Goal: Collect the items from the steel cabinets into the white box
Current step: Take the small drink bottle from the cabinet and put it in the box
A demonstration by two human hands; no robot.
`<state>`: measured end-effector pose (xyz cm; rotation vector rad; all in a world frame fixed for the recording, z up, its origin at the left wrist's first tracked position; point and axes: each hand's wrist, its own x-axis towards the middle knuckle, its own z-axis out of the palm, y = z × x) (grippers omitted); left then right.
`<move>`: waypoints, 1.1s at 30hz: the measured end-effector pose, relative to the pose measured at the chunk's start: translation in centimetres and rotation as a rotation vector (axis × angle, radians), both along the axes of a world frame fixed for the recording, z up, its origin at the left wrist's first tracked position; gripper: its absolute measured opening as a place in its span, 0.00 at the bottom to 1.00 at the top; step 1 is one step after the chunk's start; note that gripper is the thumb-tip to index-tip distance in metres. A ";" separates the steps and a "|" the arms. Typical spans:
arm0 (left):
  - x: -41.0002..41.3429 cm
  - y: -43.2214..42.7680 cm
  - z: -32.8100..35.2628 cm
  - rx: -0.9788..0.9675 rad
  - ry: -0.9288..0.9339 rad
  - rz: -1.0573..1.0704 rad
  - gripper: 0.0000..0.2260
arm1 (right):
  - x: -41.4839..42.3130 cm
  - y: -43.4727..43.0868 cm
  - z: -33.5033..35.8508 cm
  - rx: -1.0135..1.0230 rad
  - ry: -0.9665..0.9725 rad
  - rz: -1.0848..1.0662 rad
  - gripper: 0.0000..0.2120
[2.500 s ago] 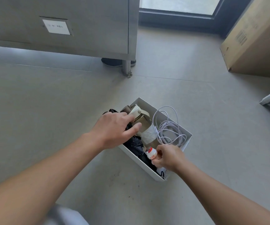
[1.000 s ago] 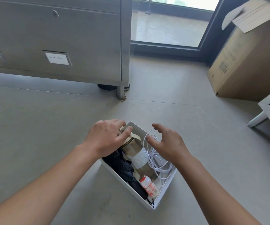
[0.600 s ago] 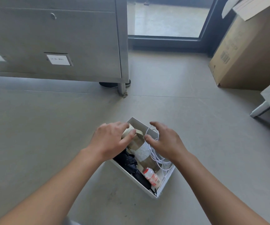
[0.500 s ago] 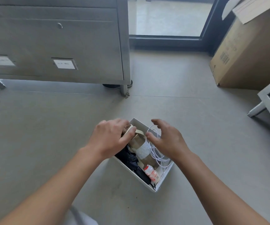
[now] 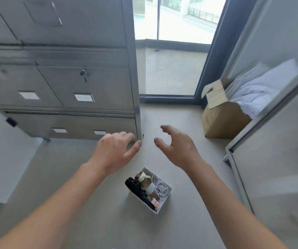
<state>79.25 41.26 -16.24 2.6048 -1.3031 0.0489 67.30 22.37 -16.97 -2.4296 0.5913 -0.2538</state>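
Both hands are empty, fingers spread and curled apart: left hand (image 5: 115, 151), right hand (image 5: 177, 147). White box (image 5: 168, 190) sits on the floor (image 5: 73, 177) below and between the forearms, well apart from either palm, slightly nearer the right arm. Its long axis runs diagonally, far-left to near-right. Contents: black bundle (image 5: 137, 189), tan bottle (image 5: 145, 182), white cable (image 5: 160, 187), small red-and-white bottle (image 5: 154, 202). Steel cabinet (image 5: 69, 83) stands ahead-left, drawers closed.
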 end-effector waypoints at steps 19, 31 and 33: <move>-3.0 6.4 12.7 -0.012 -0.031 0.066 0.32 | -2.2 5.2 12.7 -0.018 -0.061 0.009 0.26; 3.8 3.2 0.2 0.161 0.208 0.049 0.32 | 2.8 1.5 -0.2 0.178 0.170 -0.061 0.26; 6.4 1.0 -2.1 0.194 0.253 0.001 0.31 | 4.0 0.1 -2.9 0.223 0.199 -0.129 0.26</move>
